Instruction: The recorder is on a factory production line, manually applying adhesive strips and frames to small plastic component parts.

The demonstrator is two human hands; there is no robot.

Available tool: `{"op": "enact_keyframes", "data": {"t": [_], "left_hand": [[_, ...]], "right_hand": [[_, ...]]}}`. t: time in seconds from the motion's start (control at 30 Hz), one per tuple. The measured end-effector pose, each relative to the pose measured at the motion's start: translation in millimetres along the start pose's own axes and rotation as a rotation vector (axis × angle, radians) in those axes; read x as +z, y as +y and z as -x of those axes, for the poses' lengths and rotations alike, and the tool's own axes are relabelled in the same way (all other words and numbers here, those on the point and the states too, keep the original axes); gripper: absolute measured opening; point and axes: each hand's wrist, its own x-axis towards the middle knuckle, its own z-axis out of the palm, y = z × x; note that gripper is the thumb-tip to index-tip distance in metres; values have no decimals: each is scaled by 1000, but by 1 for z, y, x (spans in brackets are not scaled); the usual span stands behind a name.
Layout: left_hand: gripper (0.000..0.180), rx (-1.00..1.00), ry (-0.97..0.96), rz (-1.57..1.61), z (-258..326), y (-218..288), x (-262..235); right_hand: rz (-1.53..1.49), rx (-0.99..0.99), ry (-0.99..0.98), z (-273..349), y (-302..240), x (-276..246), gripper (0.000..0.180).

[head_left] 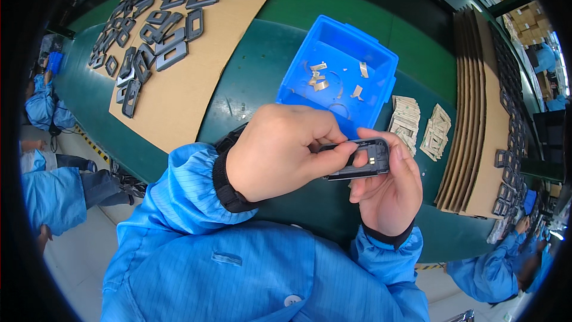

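Observation:
A small black plastic housing (375, 166) with a rectangular opening and two gold contacts is held in front of my body. My right hand (390, 188) grips it by its right end, thumb along the edge and fingers underneath. My left hand (277, 146) comes over from the left, thumb and forefinger pinched together against the housing near its opening. Whatever that pinch holds, if anything, is hidden by the fingers. Just beyond both hands stands a blue plastic bin (387, 74), with several small beige-gold strips (320, 80) lying in it.
Two stacks of flat beige pieces (405, 120) lie right of the bin. At the left, a cardboard sheet (190, 92) carries many dark housings (173, 56). Upright cardboard sheets (468, 113) stand at the right, more housings beyond. Other people in blue work near both sides.

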Motion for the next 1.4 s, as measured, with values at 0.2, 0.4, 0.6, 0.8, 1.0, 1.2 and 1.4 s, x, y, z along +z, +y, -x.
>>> {"op": "enact_keyframes", "data": {"t": [0.2, 0.4, 0.6, 0.8, 1.0, 1.2, 1.4], "left_hand": [[18, -48, -7, -39, 2, 1, -2], [24, 149, 12, 62, -3, 0, 8], [38, -293, -95, 646, 0, -3, 0], [38, -349, -113, 679, -4, -1, -3], [40, -344, -143, 645, -3, -6, -1], [38, -371, -162, 638, -4, -7, 0], [14, -182, -47, 618, 4, 2, 6]], "right_hand": [[11, 40, -36, 0, 5, 5, 44], [46, -22, -10, 7, -3, 0, 45], [-127, -98, 80, 3, 1, 4, 45], [-231, -59, 32, -3, 1, -4, 44], [-235, -73, 40, 0, 0, -3, 45], [-268, -68, 45, 2, -1, -3, 45], [-165, -221, -69, 5, 3, -2, 42]]}}
